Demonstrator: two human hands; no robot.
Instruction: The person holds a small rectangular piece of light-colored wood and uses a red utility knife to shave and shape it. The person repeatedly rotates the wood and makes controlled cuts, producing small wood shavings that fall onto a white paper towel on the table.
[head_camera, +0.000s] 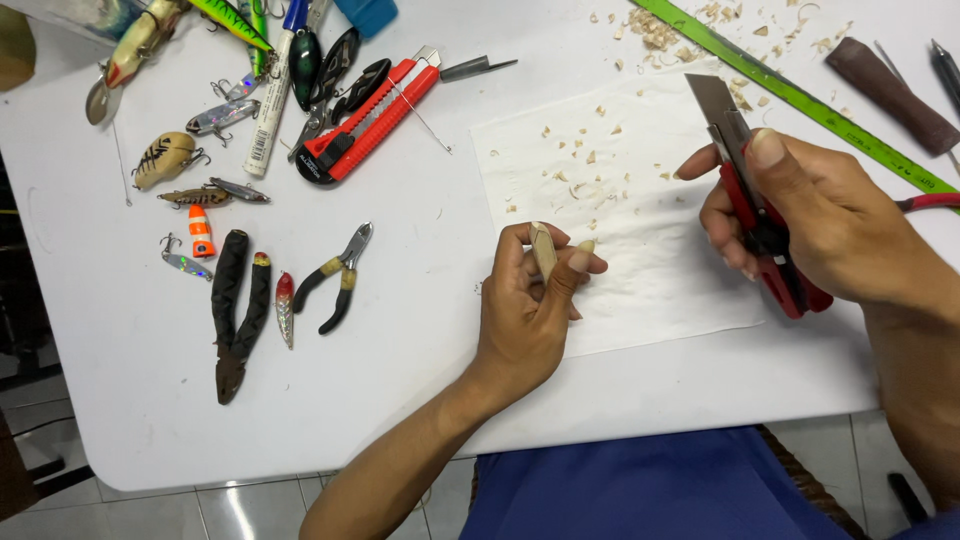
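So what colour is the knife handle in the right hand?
Red with black parts, gripped in the right hand; the knife shows best in the head view.

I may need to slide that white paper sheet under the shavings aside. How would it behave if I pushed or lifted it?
The white paper sheet looks thin and faintly creased, so it would probably flop and buckle when pushed rather than slide stiffly. It seems very light, so the pale wood shavings scattered over it would likely spill if it is lifted unevenly.
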